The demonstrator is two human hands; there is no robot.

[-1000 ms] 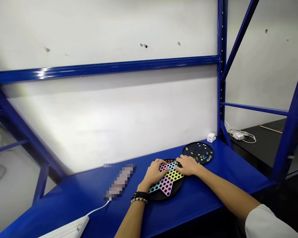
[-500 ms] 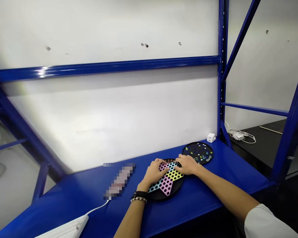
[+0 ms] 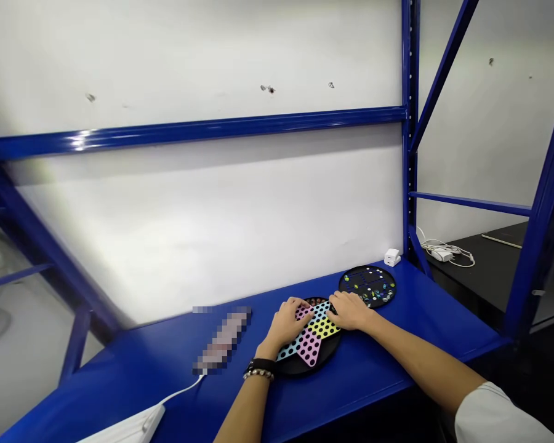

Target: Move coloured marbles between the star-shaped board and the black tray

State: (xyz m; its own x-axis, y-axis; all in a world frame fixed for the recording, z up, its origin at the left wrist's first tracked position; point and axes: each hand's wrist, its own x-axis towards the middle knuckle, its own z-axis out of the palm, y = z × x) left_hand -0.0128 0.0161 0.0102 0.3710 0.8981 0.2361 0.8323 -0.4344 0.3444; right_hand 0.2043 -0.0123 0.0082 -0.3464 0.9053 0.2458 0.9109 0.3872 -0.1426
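Note:
A round black Chinese checkers board (image 3: 310, 347) with a star of pink, yellow and light blue points lies on the blue shelf (image 3: 373, 363). My left hand (image 3: 286, 323) rests on the board's left part, fingers curled down onto the holes. My right hand (image 3: 349, 311) lies on the board's far right edge, fingers bent and pressed to it. What the fingertips hold, if anything, is hidden. A second round black tray (image 3: 367, 285) with several coloured marbles sits just beyond my right hand.
A white charger block (image 3: 392, 256) stands at the back by the blue upright. A blurred flat object (image 3: 221, 341) lies left of the board, with a white cable to a white power strip (image 3: 129, 427). White cables (image 3: 445, 251) lie on a dark table at right.
Both hands stay on the board almost unmoved. The view has shifted slightly.

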